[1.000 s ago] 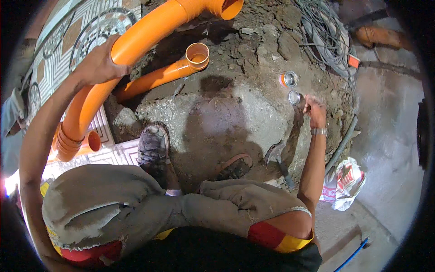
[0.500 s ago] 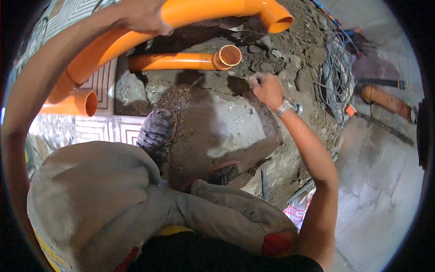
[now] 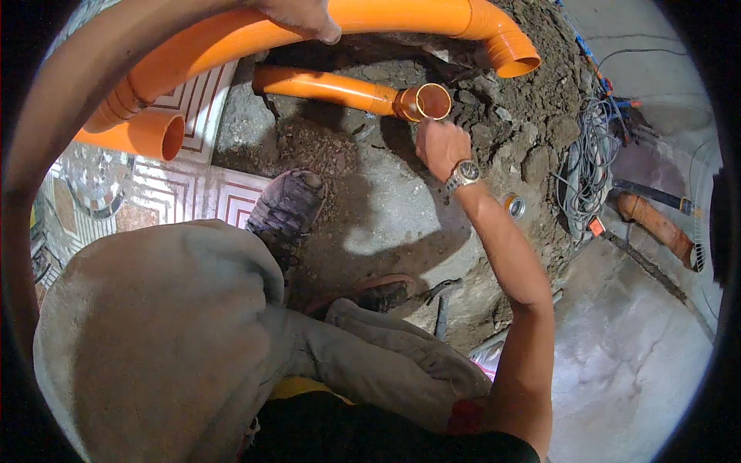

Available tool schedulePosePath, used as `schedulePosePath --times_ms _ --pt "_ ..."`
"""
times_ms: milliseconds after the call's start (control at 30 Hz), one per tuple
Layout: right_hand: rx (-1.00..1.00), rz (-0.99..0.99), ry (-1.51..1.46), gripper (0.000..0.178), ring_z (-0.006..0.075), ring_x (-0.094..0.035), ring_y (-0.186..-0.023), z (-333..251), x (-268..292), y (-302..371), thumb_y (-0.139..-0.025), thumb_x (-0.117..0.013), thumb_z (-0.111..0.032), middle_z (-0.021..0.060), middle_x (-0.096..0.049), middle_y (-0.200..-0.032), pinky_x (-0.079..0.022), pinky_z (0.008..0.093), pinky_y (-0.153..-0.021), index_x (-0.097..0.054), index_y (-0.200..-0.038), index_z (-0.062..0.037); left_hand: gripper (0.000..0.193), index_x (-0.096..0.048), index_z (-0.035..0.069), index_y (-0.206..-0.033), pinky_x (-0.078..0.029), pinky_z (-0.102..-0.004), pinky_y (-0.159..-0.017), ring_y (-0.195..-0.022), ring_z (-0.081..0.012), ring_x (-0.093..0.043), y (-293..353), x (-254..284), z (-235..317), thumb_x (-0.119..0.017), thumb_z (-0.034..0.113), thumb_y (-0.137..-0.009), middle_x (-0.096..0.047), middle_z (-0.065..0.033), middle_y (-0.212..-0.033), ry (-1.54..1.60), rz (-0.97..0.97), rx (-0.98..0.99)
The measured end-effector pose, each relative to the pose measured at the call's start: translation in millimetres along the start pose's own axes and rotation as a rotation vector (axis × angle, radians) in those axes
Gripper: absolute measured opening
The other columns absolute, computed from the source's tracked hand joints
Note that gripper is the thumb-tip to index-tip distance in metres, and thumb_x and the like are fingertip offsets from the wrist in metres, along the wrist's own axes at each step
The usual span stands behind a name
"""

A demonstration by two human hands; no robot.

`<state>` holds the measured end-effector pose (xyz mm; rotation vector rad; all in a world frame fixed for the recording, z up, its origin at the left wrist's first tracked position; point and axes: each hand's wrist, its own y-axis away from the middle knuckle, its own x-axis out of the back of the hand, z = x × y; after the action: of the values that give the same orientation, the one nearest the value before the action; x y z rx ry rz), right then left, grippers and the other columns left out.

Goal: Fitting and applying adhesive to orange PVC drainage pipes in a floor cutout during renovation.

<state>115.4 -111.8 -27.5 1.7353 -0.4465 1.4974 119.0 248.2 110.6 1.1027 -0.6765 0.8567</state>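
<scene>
My left hand (image 3: 305, 14) grips a long orange drain pipe (image 3: 394, 17) from above, its fingers partly cut off by the frame's top edge. At its right end the pipe carries an angled elbow (image 3: 505, 45) with an open mouth. Below it, a second orange pipe (image 3: 328, 86) lies in the dug-out ground, its round socket (image 3: 434, 102) tilted upward. My right hand (image 3: 444, 148), with a metal watch on the wrist, is closed just under that socket. Its fingertips are hidden, so I cannot tell whether they touch the rim or hold something.
An orange pipe end (image 3: 166, 137) lies over patterned tiles (image 3: 166, 189) at left. A small open tin (image 3: 515, 206) stands right of my forearm. Farther right are coiled grey cables (image 3: 588, 174) and a dirty orange pipe (image 3: 656, 228). Broken soil (image 3: 532, 100) borders the trench.
My right hand has moved up and left, to the socket of the lower pipe. The view has shifted, and the held pipe's elbow appears farther right and lower.
</scene>
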Motion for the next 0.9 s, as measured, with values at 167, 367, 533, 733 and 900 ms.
schedulePosePath --times_ms 167,367,533,733,900 --pt "-0.019 -0.029 0.003 0.014 0.0401 -0.07 -0.079 29.3 -17.0 21.7 -0.081 -0.072 -0.02 0.0185 -0.071 -0.078 -0.056 0.0513 -0.07 -0.07 -0.088 -0.0089 0.099 -0.04 -0.004 -0.144 -0.046 -0.0471 -0.102 -0.122 -0.0426 -0.057 -1.5 2.4 -1.7 -0.079 0.055 -0.075 -0.059 -0.0298 -0.131 0.0 -0.042 -0.012" --pt "-0.098 -0.009 -0.083 0.019 0.04 -0.071 -0.083 50.9 -7.4 18.7 -0.08 -0.075 -0.026 0.0206 -0.072 -0.086 -0.057 0.0513 -0.073 -0.073 -0.091 -0.0112 0.098 -0.039 0.001 -0.148 -0.044 -0.0485 -0.105 -0.125 -0.0414 -0.055 -3.8 -25.1 -25.8 -0.078 0.055 -0.076 -0.057 -0.027 -0.135 -0.103 0.172 0.04" --pt "-0.133 0.02 -0.093 0.021 0.0416 -0.07 -0.084 79.8 -8.3 12.9 -0.085 -0.07 -0.028 0.0223 -0.072 -0.084 -0.057 0.0524 -0.073 -0.073 -0.089 -0.0075 0.099 -0.036 0.004 -0.151 -0.044 -0.0489 -0.104 -0.126 -0.0411 -0.055 13.5 14.6 8.6 -0.078 0.054 -0.077 -0.057 -0.0265 -0.135 0.028 -0.122 0.086" --pt "-0.303 0.066 -0.041 0.018 0.0449 -0.067 -0.085 91.0 4.7 -8.9 -0.087 -0.064 -0.024 0.0218 -0.071 -0.089 -0.054 0.0551 -0.078 -0.072 -0.097 -0.0114 0.101 -0.033 0.004 -0.153 -0.044 -0.0496 -0.104 -0.126 -0.0414 -0.055 11.5 9.9 0.5 -0.077 0.054 -0.078 -0.056 -0.0271 -0.136 -0.011 -0.113 0.127" --pt "-0.235 0.132 -0.028 0.019 0.0446 -0.069 -0.087 110.3 -3.8 -29.4 -0.09 -0.061 -0.026 0.023 -0.072 -0.092 -0.055 0.0537 -0.073 -0.072 -0.094 -0.011 0.106 -0.029 0.0 -0.155 -0.044 -0.0496 -0.106 -0.128 -0.0424 -0.054 0.0 1.4 -10.3 -0.077 0.057 -0.078 -0.053 -0.0289 -0.14 -0.132 -0.061 0.174"
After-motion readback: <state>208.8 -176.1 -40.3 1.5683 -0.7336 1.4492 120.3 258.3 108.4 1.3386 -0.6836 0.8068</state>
